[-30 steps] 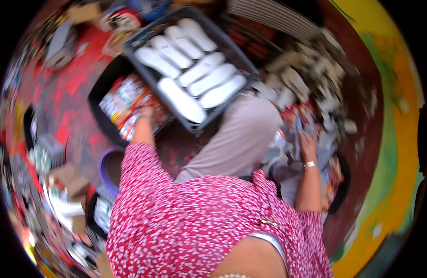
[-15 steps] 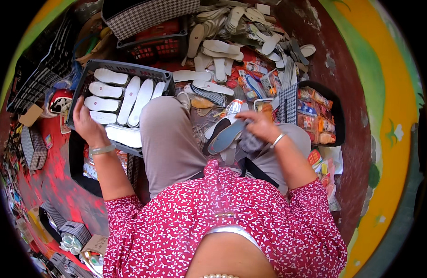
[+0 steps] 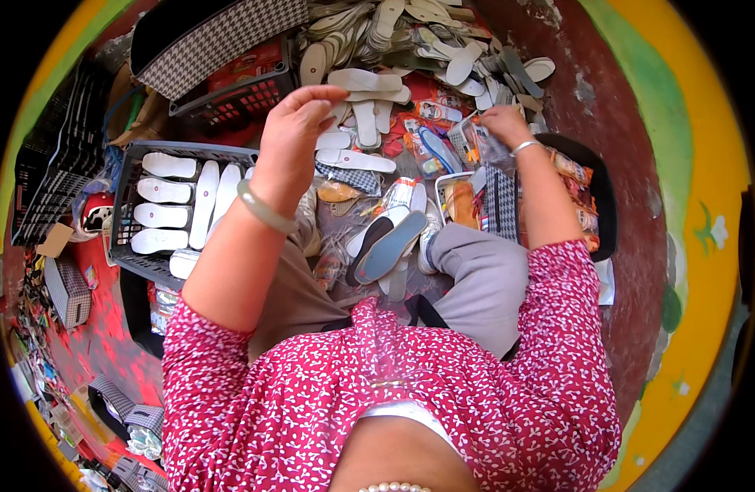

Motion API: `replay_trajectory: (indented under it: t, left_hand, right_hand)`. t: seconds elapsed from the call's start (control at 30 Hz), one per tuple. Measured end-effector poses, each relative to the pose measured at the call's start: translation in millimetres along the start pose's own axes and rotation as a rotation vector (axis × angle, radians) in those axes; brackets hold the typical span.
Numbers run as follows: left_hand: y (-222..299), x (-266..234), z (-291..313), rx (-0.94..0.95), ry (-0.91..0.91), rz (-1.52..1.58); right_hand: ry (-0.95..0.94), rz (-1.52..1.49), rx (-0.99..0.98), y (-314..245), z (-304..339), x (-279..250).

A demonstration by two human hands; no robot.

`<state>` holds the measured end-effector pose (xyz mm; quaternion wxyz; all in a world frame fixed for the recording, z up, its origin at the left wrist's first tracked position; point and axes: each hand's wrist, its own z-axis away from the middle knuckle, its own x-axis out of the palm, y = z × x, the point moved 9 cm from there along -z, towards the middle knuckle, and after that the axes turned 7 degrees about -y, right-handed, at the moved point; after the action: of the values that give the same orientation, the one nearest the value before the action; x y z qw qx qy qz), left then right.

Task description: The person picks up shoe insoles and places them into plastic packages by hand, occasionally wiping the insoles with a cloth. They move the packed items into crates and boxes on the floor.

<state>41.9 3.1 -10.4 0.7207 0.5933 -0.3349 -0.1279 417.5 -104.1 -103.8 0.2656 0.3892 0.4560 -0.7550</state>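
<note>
My left hand (image 3: 300, 123) is raised with bent, parted fingers and nothing visible in them. Its fingertips come near a white insole (image 3: 369, 80) on the pile; whether they touch cannot be told. My right hand (image 3: 507, 125) reaches out to the right with fingers pinched together. Clear plastic shows just under it, beside a small checked basket (image 3: 461, 138), but what the fingers hold is hard to make out. A grey-blue insole (image 3: 391, 246) lies between my legs, overlapping a black-and-white one. To the left, a dark crate (image 3: 119, 205) holds several white insoles in rows.
A large heap of insoles (image 3: 443, 41) spreads at the back. A houndstooth bin (image 3: 222, 41) rests over another dark crate (image 3: 230, 90) at the back left. On the right, a black bin (image 3: 604, 213) contains orange packets. Boxes and clutter line the left floor.
My left hand has left the crate's edge, moving up and right. My right hand has gone from above the grey-blue insole out toward the far right. The view has shifted slightly.
</note>
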Motion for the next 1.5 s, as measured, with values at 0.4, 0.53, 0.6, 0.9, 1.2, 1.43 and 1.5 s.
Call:
replay_trajectory:
  t: [0.4,0.53,0.6,0.9,1.2,1.43,1.5]
  left_hand:
    - [8.0,-1.0,-19.8,-0.061,-0.049,0.083]
    - [12.2,6.2,-18.3,-0.087,-0.038,0.074]
    - [11.4,8.5,-17.7,-0.085,-0.021,0.068]
    - [7.2,17.4,-22.0,-0.159,-0.004,0.05]
    - [8.7,17.2,-12.1,-0.199,-0.009,0.105]
    - [-1.6,12.3,-12.0,-0.168,-0.131,0.022]
    - [-4.6,12.0,-12.1,-0.154,-0.147,-0.012]
  right_hand:
    - [-0.494,0.42,0.429,84.4,-46.0,205.8]
    - [-0.535,0.381,0.507,100.0,-55.9,221.3]
    - [-0.55,0.39,0.536,126.3,-67.3,231.9]
    - [-0.441,0.382,0.707,184.7,-81.9,242.0]
    - [-0.229,0.381,0.55,175.0,-97.2,218.5]
    - [-0.368,-0.416,0.037,85.2,-126.1,152.1]
    - [-0.516,-0.867,0.046,15.7,-98.8,117.6]
